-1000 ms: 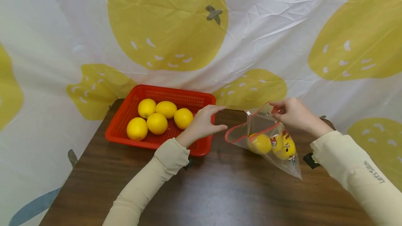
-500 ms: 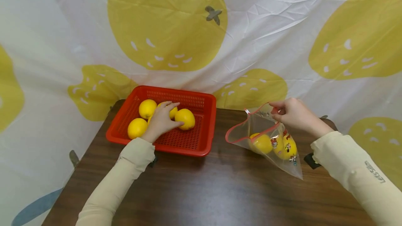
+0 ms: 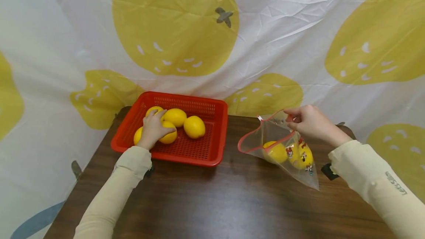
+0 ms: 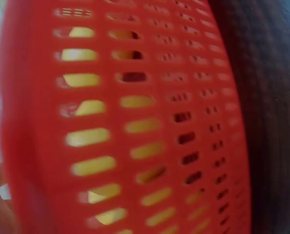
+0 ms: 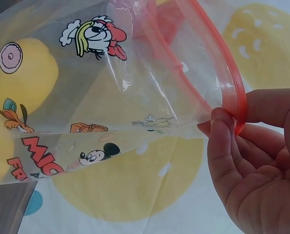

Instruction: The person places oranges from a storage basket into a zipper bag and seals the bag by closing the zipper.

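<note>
My left hand (image 3: 153,127) is over the left part of a red plastic basket (image 3: 186,160), its fingers spread above a lemon (image 3: 154,110) at the back left. Its thumb overlaps the middle lemon (image 3: 168,137). Partly behind the wrist is another lemon (image 3: 137,135); two more lie to the right. In the left wrist view the slotted basket wall (image 4: 37,122) hides most of the hand. My right hand (image 3: 312,123) pinches the red rim (image 5: 232,63) of a clear zip bag (image 3: 308,180) between thumb and fingers. The bag's mouth gapes leftward, with lemons (image 3: 275,152) inside.
The basket stands at the back left of a dark wooden table (image 3: 212,202). Right behind the table hangs a white cloth (image 3: 265,47) printed with large yellow fruit. A small zip slider (image 3: 260,118) sits at the bag's upper corner.
My left hand has moved left, from between basket and bag to over the left lemons in the basket. My right hand and the bag have stayed in place.
</note>
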The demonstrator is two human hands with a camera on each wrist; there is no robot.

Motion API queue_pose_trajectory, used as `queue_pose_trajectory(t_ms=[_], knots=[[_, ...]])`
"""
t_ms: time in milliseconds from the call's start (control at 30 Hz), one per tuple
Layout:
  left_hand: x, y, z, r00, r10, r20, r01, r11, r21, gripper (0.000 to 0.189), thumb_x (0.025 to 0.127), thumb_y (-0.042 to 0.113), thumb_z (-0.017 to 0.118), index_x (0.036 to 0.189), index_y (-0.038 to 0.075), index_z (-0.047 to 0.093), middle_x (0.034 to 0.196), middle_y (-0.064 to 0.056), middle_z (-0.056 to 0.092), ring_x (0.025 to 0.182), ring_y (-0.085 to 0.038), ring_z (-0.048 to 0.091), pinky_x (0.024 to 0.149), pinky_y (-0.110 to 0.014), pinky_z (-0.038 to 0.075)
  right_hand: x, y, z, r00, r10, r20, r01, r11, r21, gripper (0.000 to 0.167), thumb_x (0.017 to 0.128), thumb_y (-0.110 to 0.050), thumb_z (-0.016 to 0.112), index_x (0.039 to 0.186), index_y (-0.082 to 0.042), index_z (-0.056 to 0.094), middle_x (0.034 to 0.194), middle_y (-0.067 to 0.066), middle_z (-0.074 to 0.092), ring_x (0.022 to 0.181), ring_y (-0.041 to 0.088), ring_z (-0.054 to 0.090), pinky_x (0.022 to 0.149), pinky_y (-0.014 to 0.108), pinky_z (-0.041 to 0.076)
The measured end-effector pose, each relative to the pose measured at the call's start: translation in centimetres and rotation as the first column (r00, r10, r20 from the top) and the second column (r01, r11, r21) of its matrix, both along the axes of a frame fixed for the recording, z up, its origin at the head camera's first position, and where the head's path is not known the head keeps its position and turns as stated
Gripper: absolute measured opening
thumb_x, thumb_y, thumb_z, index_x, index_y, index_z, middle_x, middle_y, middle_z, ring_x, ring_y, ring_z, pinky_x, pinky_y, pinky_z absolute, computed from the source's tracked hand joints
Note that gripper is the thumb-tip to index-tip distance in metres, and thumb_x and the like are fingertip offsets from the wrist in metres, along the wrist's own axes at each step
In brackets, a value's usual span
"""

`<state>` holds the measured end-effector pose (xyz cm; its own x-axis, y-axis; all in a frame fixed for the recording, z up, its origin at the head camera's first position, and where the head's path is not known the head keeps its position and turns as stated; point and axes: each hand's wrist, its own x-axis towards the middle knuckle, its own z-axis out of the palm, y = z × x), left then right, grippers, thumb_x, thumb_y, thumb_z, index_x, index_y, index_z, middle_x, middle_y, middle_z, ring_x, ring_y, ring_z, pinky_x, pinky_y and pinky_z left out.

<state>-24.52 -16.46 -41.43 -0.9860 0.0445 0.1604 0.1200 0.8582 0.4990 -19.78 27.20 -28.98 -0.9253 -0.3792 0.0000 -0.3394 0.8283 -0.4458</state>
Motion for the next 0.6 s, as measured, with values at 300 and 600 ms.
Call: queue_pose_trajectory(t_ms=[300, 600], knots=[[-0.1, -0.4, -1.3, 0.993, 0.031, 0.118, -0.036, 0.999, 0.04, 0.079, 0.071, 0.03, 0.076, 0.135, 0.0, 0.04, 0.139, -0.028, 0.027, 0.122, -0.05, 0.027, 0.092, -0.062, 0.027, 0.1, -0.1, 0.0, 1.0, 0.0, 0.002, 0.0, 1.0, 0.001, 0.043, 0.082, -0.007, 0.06, 0.122, 0.007, 0.053, 0.083, 0.007, 0.067, 0.067, 0.012, 0.057, 0.051, 0.025, 0.041], [-0.5, -0.3, -2.4, 0.986, 0.003, 0.167, -0.009, 0.999, 0.032, 0.076, 0.073, 0.027, 0.074, 0.135, 0.0, 0.039, 0.139, -0.031, 0.025, 0.125, -0.049, 0.026, 0.1, -0.058, 0.024, 0.1, -0.2, 0.0, 1.0, 0.003, -0.012, -0.003, 1.0, -0.007, 0.041, 0.082, -0.007, 0.061, 0.12, 0.006, 0.055, 0.082, 0.006, 0.067, 0.066, 0.01, 0.056, 0.052, 0.024, 0.041]])
